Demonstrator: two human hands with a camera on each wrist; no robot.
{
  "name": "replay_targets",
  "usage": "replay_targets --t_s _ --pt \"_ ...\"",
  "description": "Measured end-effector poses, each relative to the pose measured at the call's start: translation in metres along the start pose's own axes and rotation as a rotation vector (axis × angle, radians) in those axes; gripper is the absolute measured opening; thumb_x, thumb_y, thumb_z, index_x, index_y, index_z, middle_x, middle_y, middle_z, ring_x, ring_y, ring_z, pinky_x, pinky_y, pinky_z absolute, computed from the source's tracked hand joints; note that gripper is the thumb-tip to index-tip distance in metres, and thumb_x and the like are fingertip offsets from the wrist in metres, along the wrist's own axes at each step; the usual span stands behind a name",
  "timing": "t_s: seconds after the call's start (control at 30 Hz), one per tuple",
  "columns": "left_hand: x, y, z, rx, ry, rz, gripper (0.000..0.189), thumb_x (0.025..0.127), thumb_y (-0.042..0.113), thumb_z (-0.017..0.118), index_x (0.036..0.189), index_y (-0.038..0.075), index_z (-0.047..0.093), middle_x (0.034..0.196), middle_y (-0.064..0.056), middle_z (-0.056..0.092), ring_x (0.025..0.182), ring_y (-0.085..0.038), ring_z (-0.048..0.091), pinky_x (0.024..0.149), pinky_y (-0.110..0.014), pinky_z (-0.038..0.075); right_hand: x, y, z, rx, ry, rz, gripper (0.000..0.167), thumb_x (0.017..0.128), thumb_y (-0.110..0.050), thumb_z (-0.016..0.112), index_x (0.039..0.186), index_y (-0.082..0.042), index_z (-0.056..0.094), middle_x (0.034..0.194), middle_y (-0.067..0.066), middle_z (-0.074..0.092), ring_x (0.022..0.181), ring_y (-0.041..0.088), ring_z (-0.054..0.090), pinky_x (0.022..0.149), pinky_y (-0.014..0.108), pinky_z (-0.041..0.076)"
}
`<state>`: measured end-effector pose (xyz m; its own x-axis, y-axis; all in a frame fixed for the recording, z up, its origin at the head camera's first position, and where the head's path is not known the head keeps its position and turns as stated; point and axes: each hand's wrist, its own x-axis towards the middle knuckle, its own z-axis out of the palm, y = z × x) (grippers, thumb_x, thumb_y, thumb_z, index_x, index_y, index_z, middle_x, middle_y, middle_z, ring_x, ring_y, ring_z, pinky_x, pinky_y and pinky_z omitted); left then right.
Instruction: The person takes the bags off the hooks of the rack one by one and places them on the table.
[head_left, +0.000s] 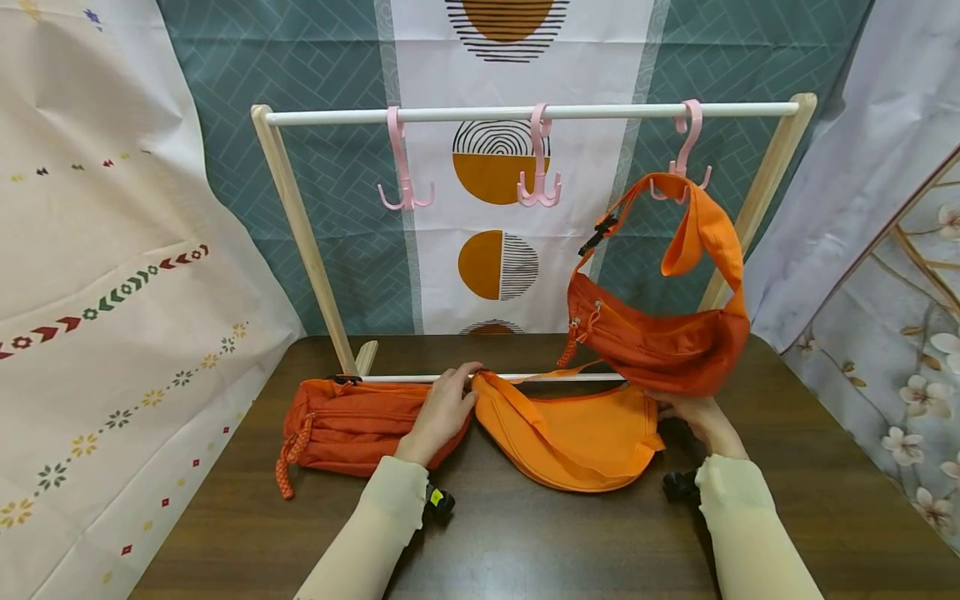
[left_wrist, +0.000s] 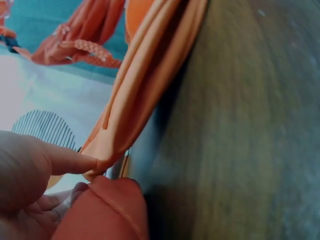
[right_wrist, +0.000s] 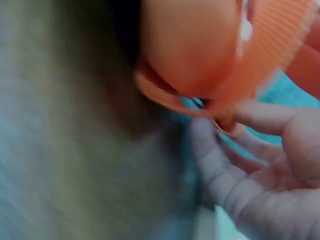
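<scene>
A light orange waist bag (head_left: pixel 577 442) is held up at both ends close over the table, its curved edge downward. My left hand (head_left: pixel 446 408) pinches its left corner; in the left wrist view the thumb (left_wrist: pixel 75 161) presses on the folded fabric. The right hand (head_left: pixel 701 417) is at the other end, partly hidden behind a hanging bag, and its fingers pinch the orange strap (right_wrist: pixel 170 102) in the right wrist view. Beside my left hand, a red-orange waist bag (head_left: pixel 348 429) with a braided zipper pull lies on the table.
A rack with a white top rail (head_left: pixel 480 113) and wooden legs stands at the back. Three pink hooks (head_left: pixel 540 167) hang from it. On the right hook, a red-orange waist bag (head_left: pixel 660 342) hangs by its orange strap, just above my right hand.
</scene>
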<state>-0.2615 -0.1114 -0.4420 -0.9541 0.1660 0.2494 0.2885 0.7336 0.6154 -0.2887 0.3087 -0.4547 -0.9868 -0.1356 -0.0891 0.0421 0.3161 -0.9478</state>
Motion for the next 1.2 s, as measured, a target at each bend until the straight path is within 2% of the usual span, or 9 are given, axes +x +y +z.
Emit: replay_targets --t_s 0.13,0.2,0.27,0.33,0.43,0.67,0.9,1.13,1.2 --pt "-0.002 0.001 -0.001 0.005 0.02 0.016 0.046 0.101 0.006 0.067 0.145 0.013 0.058 0.118 -0.017 0.064 0.104 -0.032 0.063 0.092 -0.049 0.055 -0.008 -0.007 -0.02 -0.03 -0.143 -0.041 0.022 0.103 0.003 0.053 0.116 0.021 0.055 0.09 0.001 0.069 0.077 0.017 0.067 0.071 0.036 0.061" --pt "-0.002 0.001 -0.002 -0.001 0.025 0.013 0.046 0.101 0.005 0.066 0.145 0.014 0.057 0.117 -0.016 0.063 0.101 -0.031 0.063 0.09 -0.048 0.055 -0.012 -0.011 -0.028 -0.051 -0.164 -0.08 0.018 0.102 0.009 0.05 0.112 0.021 0.057 0.09 0.001 0.07 0.075 0.018 0.068 0.068 0.037 0.061" --pt "-0.001 0.0 -0.002 -0.008 0.023 0.008 0.046 0.101 0.005 0.066 0.146 0.014 0.057 0.116 -0.015 0.063 0.098 -0.03 0.062 0.088 -0.047 0.055 -0.015 -0.015 -0.033 -0.061 -0.156 -0.106 0.02 0.101 0.011 0.047 0.114 0.023 0.056 0.091 0.004 0.071 0.076 0.021 0.069 0.067 0.038 0.062" --pt "0.0 0.0 -0.003 -0.014 0.019 0.004 0.046 0.101 0.005 0.065 0.146 0.014 0.057 0.116 -0.015 0.063 0.097 -0.029 0.062 0.088 -0.046 0.055 -0.016 -0.018 -0.034 -0.071 -0.124 -0.083 0.021 0.102 0.005 0.051 0.117 0.019 0.057 0.093 0.008 0.072 0.076 0.023 0.069 0.067 0.039 0.062" --pt "0.001 0.001 -0.004 -0.03 0.013 0.0 0.046 0.102 0.005 0.065 0.146 0.013 0.057 0.117 -0.016 0.063 0.096 -0.029 0.063 0.087 -0.046 0.056 -0.016 -0.019 -0.034 -0.077 -0.09 -0.036 0.032 0.103 -0.001 0.055 0.126 0.02 0.05 0.097 0.014 0.071 0.078 0.024 0.07 0.068 0.039 0.062" --pt "0.003 0.003 -0.006 -0.063 -0.001 -0.007 0.046 0.102 0.006 0.065 0.147 0.015 0.057 0.122 -0.016 0.063 0.093 -0.026 0.061 0.085 -0.044 0.055 -0.02 -0.023 -0.039 -0.072 -0.06 -0.033 0.049 0.104 -0.005 0.059 0.141 0.018 0.036 0.1 0.015 0.068 0.078 0.023 0.071 0.068 0.039 0.062" --pt "0.003 0.006 -0.011 -0.153 0.003 0.031 0.041 0.103 0.007 0.065 0.143 0.015 0.059 0.123 -0.014 0.063 0.096 -0.026 0.061 0.082 -0.042 0.054 -0.029 -0.038 -0.051 -0.1 0.019 -0.087 0.051 0.109 -0.01 0.052 0.146 0.02 0.033 0.098 0.008 0.073 0.075 0.018 0.073 0.067 0.039 0.063" --pt "0.005 0.01 -0.016 -0.269 -0.001 0.06 0.036 0.103 0.006 0.065 0.139 0.01 0.063 0.118 -0.012 0.066 0.108 -0.027 0.063 0.095 -0.046 0.052 -0.039 -0.059 -0.057 -0.116 0.083 -0.188 0.048 0.111 -0.014 0.051 0.144 0.018 0.039 0.088 -0.012 0.072 0.074 0.016 0.074 0.065 0.038 0.063" --pt "0.006 0.012 -0.018 -0.299 -0.003 0.074 0.035 0.103 0.005 0.065 0.137 0.01 0.064 0.117 -0.013 0.067 0.108 -0.027 0.063 0.096 -0.046 0.052 -0.043 -0.066 -0.057 -0.108 0.097 -0.214 0.04 0.111 -0.015 0.051 0.14 0.012 0.048 0.087 -0.014 0.071 0.075 0.016 0.073 0.065 0.036 0.062"
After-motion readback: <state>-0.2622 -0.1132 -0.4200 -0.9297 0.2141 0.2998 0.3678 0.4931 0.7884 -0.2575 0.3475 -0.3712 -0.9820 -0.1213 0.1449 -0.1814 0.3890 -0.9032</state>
